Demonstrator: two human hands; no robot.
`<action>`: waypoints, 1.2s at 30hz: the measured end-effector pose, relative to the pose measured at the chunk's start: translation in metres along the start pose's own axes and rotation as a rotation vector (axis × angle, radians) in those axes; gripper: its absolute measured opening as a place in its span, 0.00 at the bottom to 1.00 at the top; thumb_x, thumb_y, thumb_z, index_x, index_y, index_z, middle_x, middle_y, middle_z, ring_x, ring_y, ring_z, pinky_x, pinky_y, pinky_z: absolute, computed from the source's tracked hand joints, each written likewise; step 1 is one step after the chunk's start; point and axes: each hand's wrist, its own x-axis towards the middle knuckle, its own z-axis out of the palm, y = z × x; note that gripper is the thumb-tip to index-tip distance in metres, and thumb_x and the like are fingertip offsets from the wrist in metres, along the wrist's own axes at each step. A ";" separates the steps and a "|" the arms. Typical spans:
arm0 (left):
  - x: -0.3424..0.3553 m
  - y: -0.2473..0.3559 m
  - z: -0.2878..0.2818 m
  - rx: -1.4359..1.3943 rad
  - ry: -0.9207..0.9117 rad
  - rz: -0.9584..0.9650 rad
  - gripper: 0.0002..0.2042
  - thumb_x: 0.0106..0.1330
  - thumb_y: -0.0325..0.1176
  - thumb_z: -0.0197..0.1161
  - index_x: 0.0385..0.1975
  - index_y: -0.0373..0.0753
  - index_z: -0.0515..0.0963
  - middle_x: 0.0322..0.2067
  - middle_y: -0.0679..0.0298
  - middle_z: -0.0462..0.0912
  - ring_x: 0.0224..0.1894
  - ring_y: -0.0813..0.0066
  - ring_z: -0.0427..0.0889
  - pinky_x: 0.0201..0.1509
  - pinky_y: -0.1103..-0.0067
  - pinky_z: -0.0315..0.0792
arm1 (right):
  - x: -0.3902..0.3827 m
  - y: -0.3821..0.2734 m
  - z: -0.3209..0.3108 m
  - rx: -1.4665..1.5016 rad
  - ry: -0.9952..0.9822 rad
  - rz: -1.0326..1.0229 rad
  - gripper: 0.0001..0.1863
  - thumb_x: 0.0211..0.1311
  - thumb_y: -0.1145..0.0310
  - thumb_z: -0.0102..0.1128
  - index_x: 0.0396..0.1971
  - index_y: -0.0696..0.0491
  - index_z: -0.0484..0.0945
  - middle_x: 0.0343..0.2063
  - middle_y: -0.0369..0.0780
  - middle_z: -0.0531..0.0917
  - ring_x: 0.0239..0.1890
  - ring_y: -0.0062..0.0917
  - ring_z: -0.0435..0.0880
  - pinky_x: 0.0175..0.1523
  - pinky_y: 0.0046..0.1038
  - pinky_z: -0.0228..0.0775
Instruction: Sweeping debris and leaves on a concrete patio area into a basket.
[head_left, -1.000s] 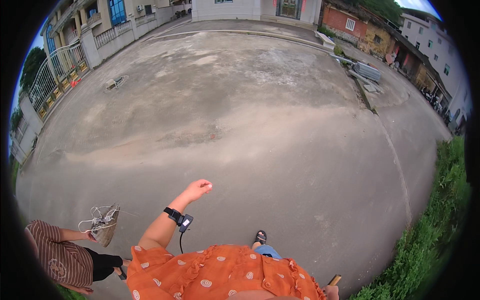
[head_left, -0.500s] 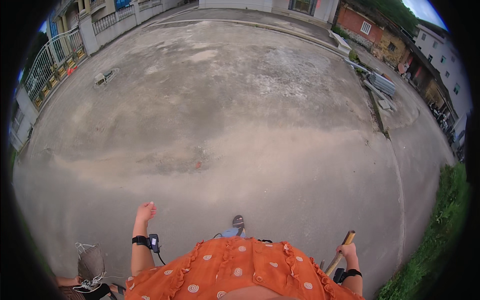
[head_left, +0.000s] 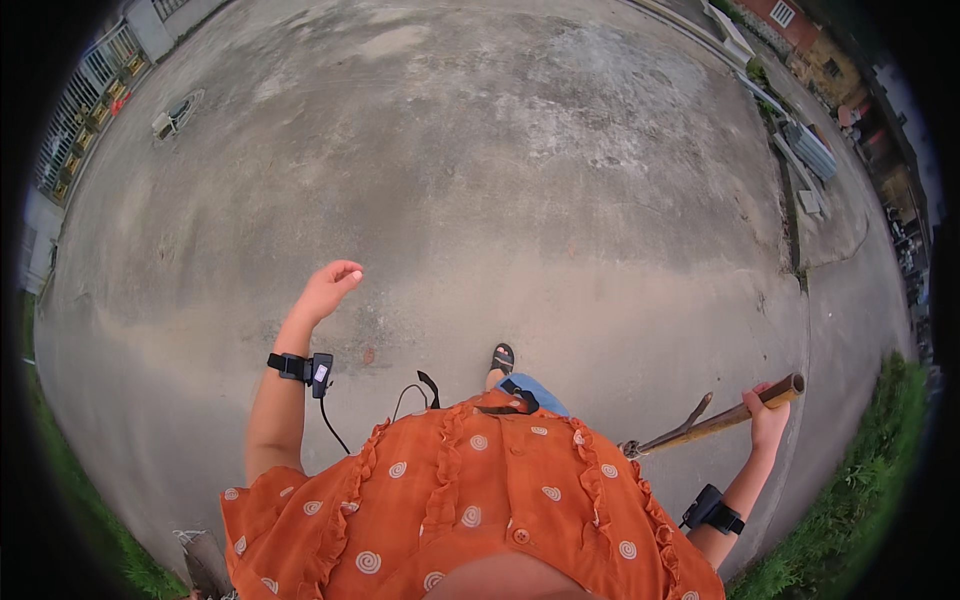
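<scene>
Wooden pole point(head_left: 715, 420) sits in your right hand point(head_left: 768, 418), fingers wrapped near its upper end, its far end angling down beside your hip. Your left hand point(head_left: 327, 290) swings free, fingers loosely curled around nothing. Walking on concrete point(head_left: 560, 200), that trailing end could catch your dress point(head_left: 470, 500) or leg.

One wide, rounded view is taken from the person's head, aimed steeply down and forward. The orange blouse point(head_left: 470, 500) is seen very close along the lower edge, with both forearms rising from it. Beyond, the concrete yard point(head_left: 520, 170) is spread far ahead, bent toward a dark rim. Only this single view is given, so nothing is shared.
</scene>
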 end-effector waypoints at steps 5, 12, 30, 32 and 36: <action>0.097 -0.007 -0.061 -0.072 0.251 -0.373 0.20 0.70 0.47 0.62 0.54 0.40 0.76 0.44 0.65 0.85 0.41 0.79 0.80 0.44 0.80 0.72 | 0.248 -0.111 0.112 0.073 0.041 -0.165 0.09 0.54 0.72 0.72 0.30 0.56 0.79 0.27 0.31 0.78 0.33 0.15 0.75 0.43 0.20 0.67; 0.370 0.020 -0.170 -0.118 0.533 -0.616 0.22 0.69 0.49 0.63 0.55 0.39 0.77 0.43 0.65 0.85 0.40 0.78 0.81 0.43 0.79 0.72 | 0.526 -0.293 0.322 0.164 0.050 -0.254 0.07 0.58 0.71 0.69 0.32 0.57 0.81 0.32 0.36 0.84 0.36 0.17 0.80 0.47 0.19 0.68; 1.196 0.485 -0.265 0.007 0.394 -0.070 0.16 0.71 0.38 0.63 0.51 0.35 0.79 0.40 0.66 0.84 0.44 0.79 0.80 0.50 0.80 0.72 | 1.129 -0.658 0.826 0.255 0.031 -0.288 0.09 0.60 0.69 0.68 0.31 0.58 0.80 0.29 0.37 0.82 0.35 0.21 0.80 0.46 0.23 0.69; 1.197 0.464 -0.303 -0.066 0.541 -0.302 0.16 0.69 0.43 0.63 0.49 0.39 0.79 0.39 0.70 0.84 0.38 0.82 0.79 0.41 0.82 0.70 | 1.199 -0.706 0.889 0.276 -0.019 -0.308 0.09 0.60 0.69 0.68 0.31 0.58 0.80 0.28 0.37 0.82 0.35 0.21 0.80 0.45 0.23 0.69; 1.237 0.461 -0.355 -0.242 0.792 -0.610 0.16 0.69 0.45 0.62 0.49 0.40 0.78 0.38 0.69 0.84 0.34 0.81 0.79 0.35 0.82 0.70 | 1.330 -0.825 1.028 0.281 -0.121 -0.312 0.09 0.59 0.67 0.69 0.30 0.57 0.79 0.27 0.37 0.81 0.32 0.21 0.79 0.42 0.24 0.68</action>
